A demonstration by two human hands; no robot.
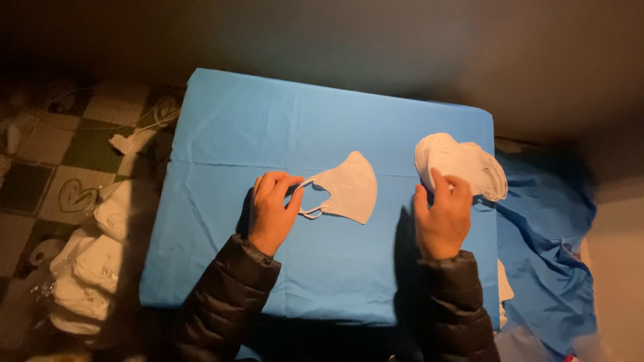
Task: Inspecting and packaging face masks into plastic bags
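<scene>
A single white folded face mask point(350, 188) lies flat near the middle of a table covered with a blue cloth point(282, 127). My left hand point(272, 209) pinches the mask's ear loops at its left end. My right hand point(443, 213) rests on the near edge of a stack of white masks point(463, 163) at the right side of the table, fingers touching the pile. Both arms wear dark puffy sleeves.
Bags of white masks point(90, 268) are heaped on the floor to the left. A checkered floor with cables point(141, 124) lies beyond them. Crumpled blue cloth point(550, 228) hangs at the right of the table. A dark wall stands behind.
</scene>
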